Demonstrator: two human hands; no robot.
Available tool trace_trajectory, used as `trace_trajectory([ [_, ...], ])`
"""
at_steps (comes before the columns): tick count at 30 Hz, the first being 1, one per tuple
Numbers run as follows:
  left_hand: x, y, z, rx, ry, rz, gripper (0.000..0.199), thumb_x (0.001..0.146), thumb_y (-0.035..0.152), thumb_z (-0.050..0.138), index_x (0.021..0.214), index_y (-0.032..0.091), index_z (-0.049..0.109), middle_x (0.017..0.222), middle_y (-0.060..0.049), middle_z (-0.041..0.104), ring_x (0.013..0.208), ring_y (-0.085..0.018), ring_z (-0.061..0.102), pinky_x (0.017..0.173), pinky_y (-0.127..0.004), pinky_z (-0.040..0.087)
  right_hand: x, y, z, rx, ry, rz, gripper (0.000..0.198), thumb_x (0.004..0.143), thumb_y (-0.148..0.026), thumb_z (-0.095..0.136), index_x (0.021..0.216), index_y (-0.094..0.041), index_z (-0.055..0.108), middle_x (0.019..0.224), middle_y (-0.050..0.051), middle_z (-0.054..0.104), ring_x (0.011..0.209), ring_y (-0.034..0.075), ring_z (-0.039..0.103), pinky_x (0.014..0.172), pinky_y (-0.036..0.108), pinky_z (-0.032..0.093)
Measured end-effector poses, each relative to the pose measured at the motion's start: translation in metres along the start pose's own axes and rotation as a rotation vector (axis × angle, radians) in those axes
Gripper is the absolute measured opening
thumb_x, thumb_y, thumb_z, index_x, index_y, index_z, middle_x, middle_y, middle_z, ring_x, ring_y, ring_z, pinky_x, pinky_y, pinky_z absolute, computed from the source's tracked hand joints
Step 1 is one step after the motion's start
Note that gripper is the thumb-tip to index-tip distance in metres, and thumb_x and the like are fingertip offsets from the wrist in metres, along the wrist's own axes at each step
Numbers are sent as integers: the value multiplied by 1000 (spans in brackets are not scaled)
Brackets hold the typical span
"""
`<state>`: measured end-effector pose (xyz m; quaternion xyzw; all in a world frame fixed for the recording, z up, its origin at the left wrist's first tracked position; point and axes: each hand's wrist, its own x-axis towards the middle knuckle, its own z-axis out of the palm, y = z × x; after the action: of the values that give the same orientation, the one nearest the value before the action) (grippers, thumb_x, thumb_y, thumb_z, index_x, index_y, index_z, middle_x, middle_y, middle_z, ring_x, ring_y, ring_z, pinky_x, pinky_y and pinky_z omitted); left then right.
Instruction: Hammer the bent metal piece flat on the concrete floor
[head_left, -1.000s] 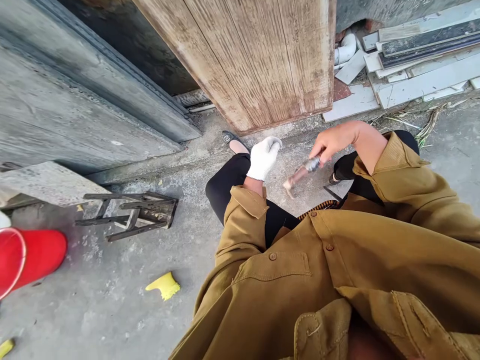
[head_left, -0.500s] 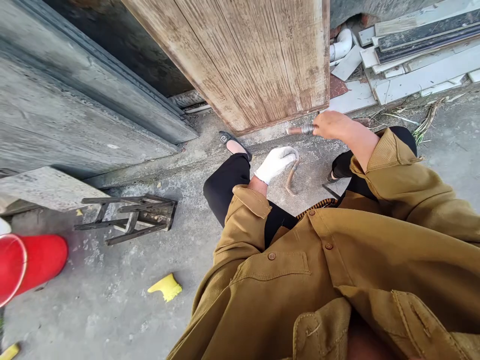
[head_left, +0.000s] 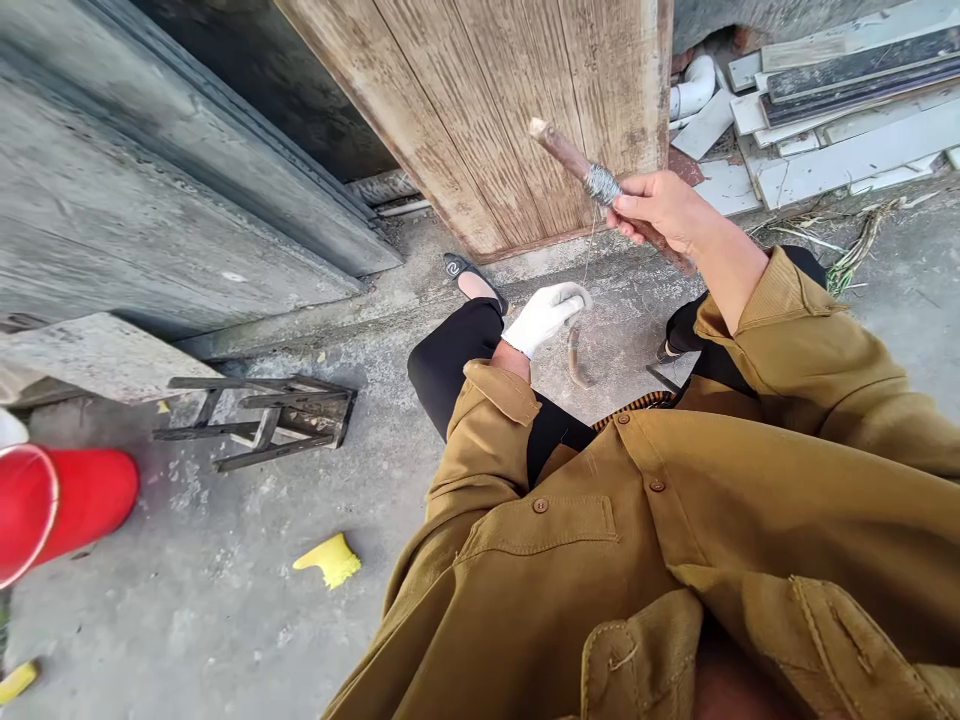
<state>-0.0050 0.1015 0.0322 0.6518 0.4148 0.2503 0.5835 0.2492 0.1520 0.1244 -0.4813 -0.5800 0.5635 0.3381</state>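
My right hand (head_left: 660, 212), bare, is closed around a brown wooden stick (head_left: 559, 148) with a pale cut end, raised in front of the wooden panel. Grey wire (head_left: 601, 185) is wound in a thick coil around the stick just ahead of my thumb. From this coil a thin strand runs down to my left hand (head_left: 546, 315), which wears a white glove and has its fingertips pinched together on the strand. Just below those fingers shows a bent brown stick (head_left: 576, 362) with some wire near its upper end; whether my glove also grips it I cannot tell.
A weathered wooden panel (head_left: 517, 120) stands ahead. At left are a small dark wooden stool (head_left: 300, 400) on its side and a red bucket (head_left: 90, 500). A yellow piece (head_left: 330, 560) lies on the concrete; boards (head_left: 847, 150) are stacked at far right.
My right hand has lifted the wire-wound stick up and tilted its pale end upward. The strand between both hands now shows stretched. My left hand has shifted slightly left.
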Motion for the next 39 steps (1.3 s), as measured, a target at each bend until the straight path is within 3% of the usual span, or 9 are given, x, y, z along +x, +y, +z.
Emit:
trace_trajectory([
  [6, -17, 23, -8, -165, -58, 0, 41, 84, 56, 77, 88, 15, 73, 64, 0, 55, 52, -9, 41, 51, -25, 34, 27, 21, 17, -670, 80, 89, 14, 89, -18, 78, 80, -18, 68, 78, 7, 66, 91, 24, 65, 86, 36, 52],
  [10, -20, 34, -25, -146, 69, 28, 37, 83, 53, 75, 84, 16, 72, 57, 2, 50, 48, -9, 40, 50, -25, 35, 20, 14, 28, -982, -424, 272, 22, 83, -4, 81, 67, -12, 69, 55, 0, 56, 70, 15, 58, 72, 29, 42],
  [14, -17, 37, -40, -3, 129, -12, 28, 79, 42, 73, 80, 15, 72, 67, -3, 62, 50, -9, 43, 49, -25, 33, 5, -4, 14, -707, -913, 370, 11, 85, -2, 79, 75, -5, 76, 52, -3, 58, 53, 6, 50, 59, 23, 33],
  [16, -13, 38, -42, 34, 125, -48, 27, 77, 42, 73, 81, 15, 71, 69, -4, 63, 51, -9, 43, 49, -25, 34, 0, -11, -3, -473, -972, 273, 4, 89, -9, 79, 85, -9, 79, 62, -3, 66, 57, 5, 55, 60, 19, 37],
  [21, -2, 44, -40, 34, 49, -100, 28, 80, 43, 68, 84, 15, 68, 66, -1, 58, 47, -8, 38, 49, -26, 36, 5, -9, -26, 44, -381, -47, 20, 98, -27, 72, 81, -16, 72, 73, 2, 66, 57, 8, 50, 52, 22, 40],
  [26, 5, 54, -38, 163, -104, -64, 28, 81, 41, 68, 84, 14, 74, 66, -2, 60, 52, -10, 41, 50, -25, 33, 33, 4, -1, -180, -20, 11, 27, 94, -31, 78, 74, -22, 64, 60, 1, 54, 59, 15, 52, 60, 31, 51],
  [32, 20, 59, -55, 338, -160, 48, 25, 84, 39, 66, 82, 15, 76, 80, -3, 72, 76, -16, 61, 75, -27, 49, 50, 11, 29, -719, -147, 164, 45, 78, -10, 90, 55, -18, 52, 49, -4, 37, 64, 14, 55, 72, 30, 50],
  [37, 33, 44, -80, 240, -183, 9, 18, 78, 32, 71, 77, 15, 75, 75, -3, 70, 71, -16, 60, 70, -27, 49, 31, -1, 33, -506, -391, 295, 45, 103, -20, 63, 60, -9, 56, 51, -8, 47, 52, 0, 50, 62, 18, 38],
  [39, 37, 36, -81, 143, -203, 7, 20, 77, 34, 75, 80, 14, 76, 77, -4, 71, 70, -15, 60, 67, -26, 49, 22, -21, 27, -415, -512, 230, 35, 100, -18, 67, 66, -9, 64, 54, -8, 53, 52, -1, 50, 60, 15, 36],
])
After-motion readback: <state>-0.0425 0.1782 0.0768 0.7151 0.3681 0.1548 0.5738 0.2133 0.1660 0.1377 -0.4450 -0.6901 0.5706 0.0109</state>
